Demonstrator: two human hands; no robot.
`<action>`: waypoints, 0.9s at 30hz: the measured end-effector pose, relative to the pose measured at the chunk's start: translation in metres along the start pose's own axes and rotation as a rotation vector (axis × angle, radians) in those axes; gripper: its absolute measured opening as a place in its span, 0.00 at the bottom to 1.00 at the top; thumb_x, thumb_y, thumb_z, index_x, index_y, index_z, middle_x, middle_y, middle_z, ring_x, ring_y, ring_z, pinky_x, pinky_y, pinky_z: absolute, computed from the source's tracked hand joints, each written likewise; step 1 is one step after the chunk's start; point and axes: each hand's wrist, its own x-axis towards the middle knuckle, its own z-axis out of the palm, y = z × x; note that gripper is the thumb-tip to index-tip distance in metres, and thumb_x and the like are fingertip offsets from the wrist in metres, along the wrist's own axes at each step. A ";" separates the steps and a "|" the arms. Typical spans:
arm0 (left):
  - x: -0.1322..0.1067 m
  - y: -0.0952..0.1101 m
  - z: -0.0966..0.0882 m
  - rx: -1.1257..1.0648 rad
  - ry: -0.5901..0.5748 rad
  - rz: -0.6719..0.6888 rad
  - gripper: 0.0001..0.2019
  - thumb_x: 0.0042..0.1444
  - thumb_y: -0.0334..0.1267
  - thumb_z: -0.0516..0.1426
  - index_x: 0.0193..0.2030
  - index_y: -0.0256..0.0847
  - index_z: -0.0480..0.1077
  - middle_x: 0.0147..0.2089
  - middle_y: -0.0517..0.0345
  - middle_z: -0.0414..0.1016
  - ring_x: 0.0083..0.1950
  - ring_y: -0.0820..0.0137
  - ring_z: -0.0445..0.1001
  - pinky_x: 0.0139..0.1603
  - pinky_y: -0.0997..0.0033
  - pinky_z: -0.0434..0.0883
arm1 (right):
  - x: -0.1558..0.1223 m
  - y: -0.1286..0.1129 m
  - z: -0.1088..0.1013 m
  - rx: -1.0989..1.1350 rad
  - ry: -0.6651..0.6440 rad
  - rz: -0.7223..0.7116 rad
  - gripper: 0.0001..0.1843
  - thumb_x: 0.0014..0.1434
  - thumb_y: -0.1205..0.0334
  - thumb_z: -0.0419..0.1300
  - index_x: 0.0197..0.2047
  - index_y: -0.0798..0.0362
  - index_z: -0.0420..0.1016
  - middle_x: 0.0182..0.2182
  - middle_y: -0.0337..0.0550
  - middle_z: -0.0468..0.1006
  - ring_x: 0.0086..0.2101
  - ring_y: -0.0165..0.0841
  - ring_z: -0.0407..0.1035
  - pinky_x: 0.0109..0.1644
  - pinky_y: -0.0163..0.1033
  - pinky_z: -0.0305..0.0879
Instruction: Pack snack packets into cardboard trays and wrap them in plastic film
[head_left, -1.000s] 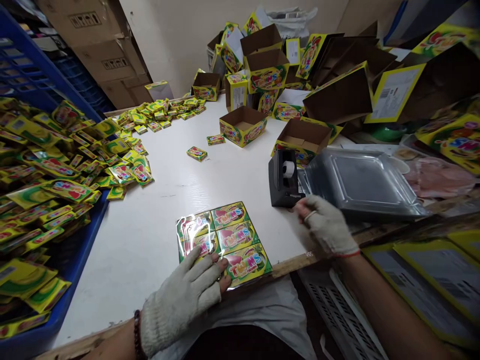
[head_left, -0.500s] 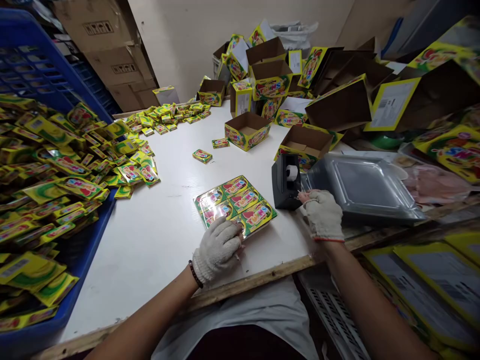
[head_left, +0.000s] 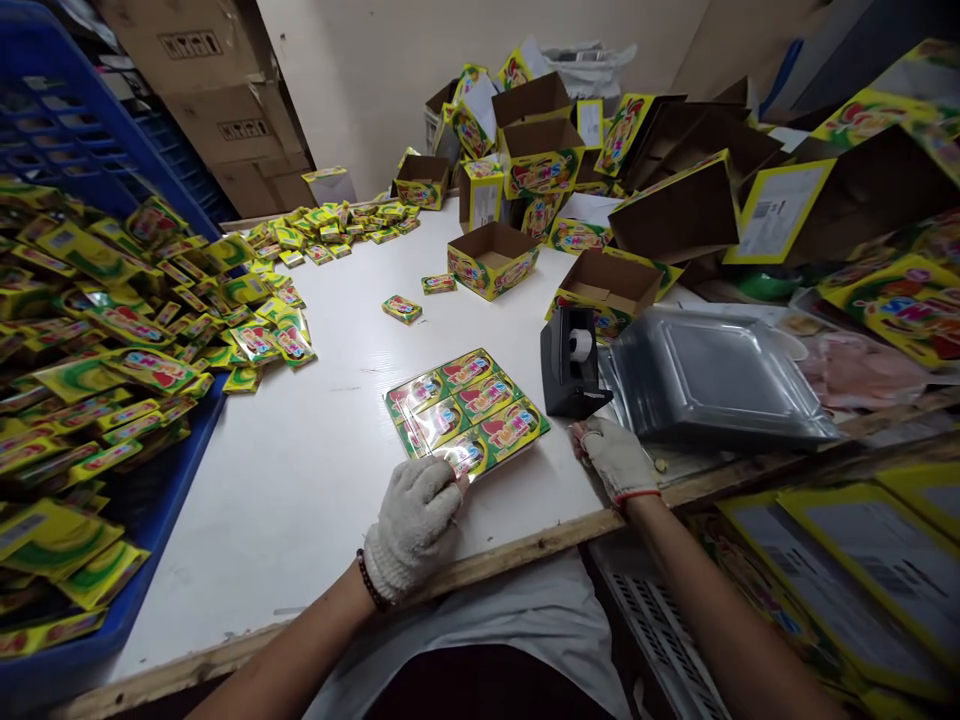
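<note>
A flat pack of small yellow-green printed boxes under clear, shiny plastic lies on the white tabletop. At its near edge is my left hand in a white knit glove, fingers curled and closed on the pack's corner. My right hand, also gloved with bare fingertips, is closed in a pinch just in front of the black tape dispenser. Whatever those fingertips hold is too small to make out. The dispenser carries a white-cored roll and stands right of the pack, apart from it.
Beside the dispenser lie stacked clear plastic trays. A blue crate full of small boxes stands at the left. More small boxes are heaped behind it. Open cardboard display boxes crowd the back and right. A wooden strip edges the table.
My right hand has come away from the dispenser, moving down and slightly left. My left hand has slid a little toward me and left along the pack's near edge. The pack stays put.
</note>
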 end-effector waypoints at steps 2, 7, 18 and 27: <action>-0.005 -0.001 -0.001 -0.021 -0.014 0.008 0.15 0.56 0.24 0.53 0.48 0.41 0.71 0.42 0.51 0.79 0.44 0.64 0.75 0.43 0.63 0.73 | -0.019 -0.014 0.000 0.089 -0.110 -0.022 0.25 0.55 0.35 0.52 0.21 0.48 0.64 0.17 0.40 0.70 0.20 0.32 0.65 0.25 0.37 0.63; -0.008 -0.002 0.001 -0.060 -0.039 -0.050 0.11 0.55 0.23 0.54 0.41 0.41 0.69 0.41 0.53 0.79 0.43 0.65 0.75 0.45 0.64 0.73 | -0.070 -0.060 0.020 0.361 -0.467 -0.053 0.28 0.56 0.32 0.55 0.23 0.49 0.66 0.20 0.39 0.70 0.24 0.31 0.64 0.30 0.38 0.64; 0.004 0.007 -0.009 0.074 -0.270 -0.053 0.21 0.57 0.31 0.56 0.58 0.42 0.69 0.45 0.49 0.73 0.44 0.59 0.70 0.42 0.59 0.68 | -0.086 -0.078 0.065 0.356 -0.528 0.082 0.29 0.57 0.31 0.54 0.21 0.49 0.65 0.18 0.40 0.69 0.22 0.32 0.64 0.26 0.37 0.60; 0.016 0.010 0.023 0.133 -0.110 -0.195 0.08 0.62 0.37 0.58 0.30 0.42 0.71 0.33 0.54 0.74 0.36 0.63 0.68 0.36 0.61 0.59 | -0.081 -0.061 0.061 0.539 -0.693 0.332 0.25 0.48 0.36 0.66 0.31 0.52 0.71 0.21 0.39 0.76 0.18 0.29 0.67 0.22 0.34 0.64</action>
